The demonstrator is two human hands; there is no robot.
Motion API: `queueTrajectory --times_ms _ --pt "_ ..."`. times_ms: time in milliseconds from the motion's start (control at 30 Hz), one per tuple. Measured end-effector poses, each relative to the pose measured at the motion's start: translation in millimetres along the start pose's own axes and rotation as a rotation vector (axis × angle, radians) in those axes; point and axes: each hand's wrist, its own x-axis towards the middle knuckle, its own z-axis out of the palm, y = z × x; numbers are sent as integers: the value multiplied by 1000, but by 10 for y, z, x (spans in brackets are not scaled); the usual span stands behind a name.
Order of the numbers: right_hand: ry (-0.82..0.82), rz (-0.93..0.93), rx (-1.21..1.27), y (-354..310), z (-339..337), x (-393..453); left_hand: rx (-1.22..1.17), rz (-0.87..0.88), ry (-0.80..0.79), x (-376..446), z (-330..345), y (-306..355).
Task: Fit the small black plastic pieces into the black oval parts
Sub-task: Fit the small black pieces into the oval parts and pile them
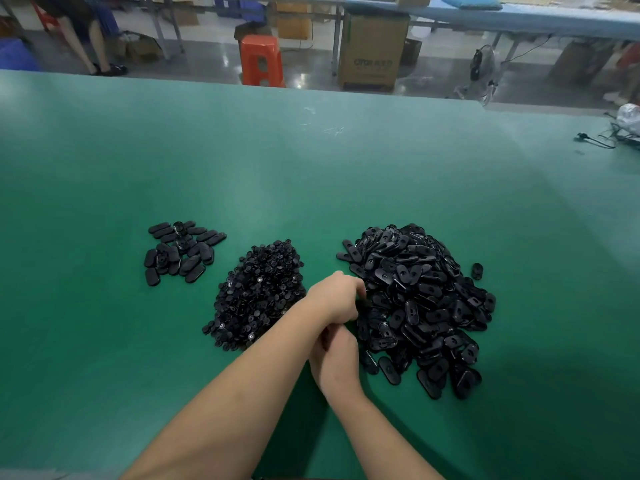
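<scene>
Green desk point(311, 168): both hands meet by oval parts point(419, 306) heap, near edge; small pieces point(258, 292) heap left. Left hand point(336, 296), right hand point(334, 362) curled, contents hidden. Prob. mid-fit; next needs alignment.

The table point(311, 174) wears a green matt mat, smooth, with faint pale scuffs toward 12 o'clock. At 3 o'clock of the frame's centre, the pile of oval parts point(419, 306) is black plastic with a glossy sheen catching light on the rims. At 6 o'clock, the heap of small pieces point(258, 292) looks like duller black plastic with tiny bright glints. At 9 o'clock, the flat ovals point(180, 252) appear matt. Far off at 12 o'clock stand a glossy orange plastic stool point(261, 60) and a brown cardboard box point(372, 50) on a shiny, polished floor point(207, 64).
</scene>
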Motion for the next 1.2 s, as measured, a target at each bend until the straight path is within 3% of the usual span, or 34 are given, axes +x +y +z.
queueTrajectory --times_ms 67,167,333,533,633,767,867,1200 --pt "-3 15 -58 -11 1 -5 6 6 -4 0 8 7" --pt "-86 -147 -323 45 -57 -52 -20 -1 17 -10 24 -20" --pt "-36 -21 -32 80 -20 -44 -70 -30 111 -36 99 -36" --pt "-54 -12 -44 117 -25 -27 -79 -25 173 -103 98 -42" --pt "-46 -49 -22 106 -28 -35 -160 -13 394 -177 141 -77" --pt "41 -113 6 92 -35 -12 -477 14 768 -335 284 -241" --pt "106 -58 119 70 -59 4 -639 9 899 -504 389 -342" --pt "80 -43 210 119 -59 48 -653 73 849 -827 783 -412"
